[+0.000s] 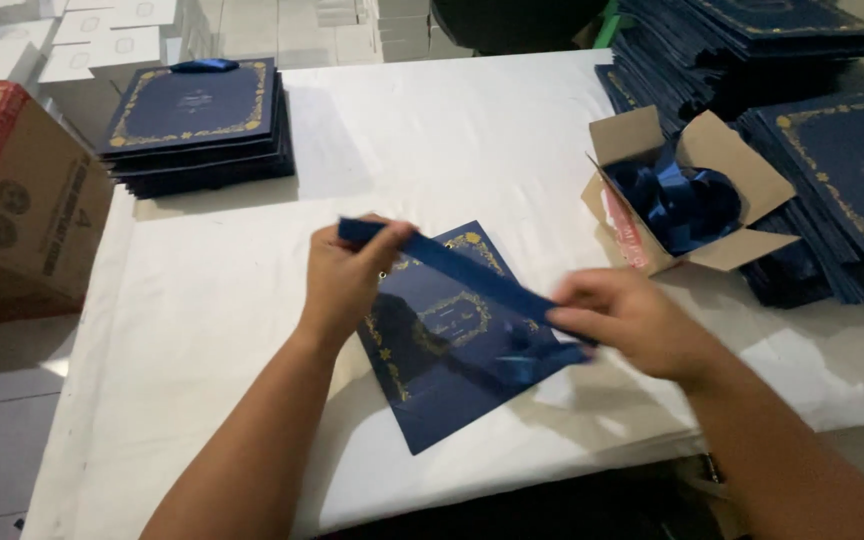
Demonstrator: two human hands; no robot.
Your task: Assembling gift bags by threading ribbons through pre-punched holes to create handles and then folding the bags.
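2 hands' fingers (377, 240) around ribbon (462, 268)

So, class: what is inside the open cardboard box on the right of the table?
The box holds a pile of blue ribbons that nearly fills it. The ribbons and the box's walls cover its bottom, so anything beneath them cannot be seen.

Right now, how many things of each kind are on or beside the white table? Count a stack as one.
Blue ribbon held taut by the left hand and right hand: 1
Flat navy bag lying under the hands: 1
Stacks of navy bags: 3
Small open carton of ribbons: 1
Large brown carton: 1
Total: 7
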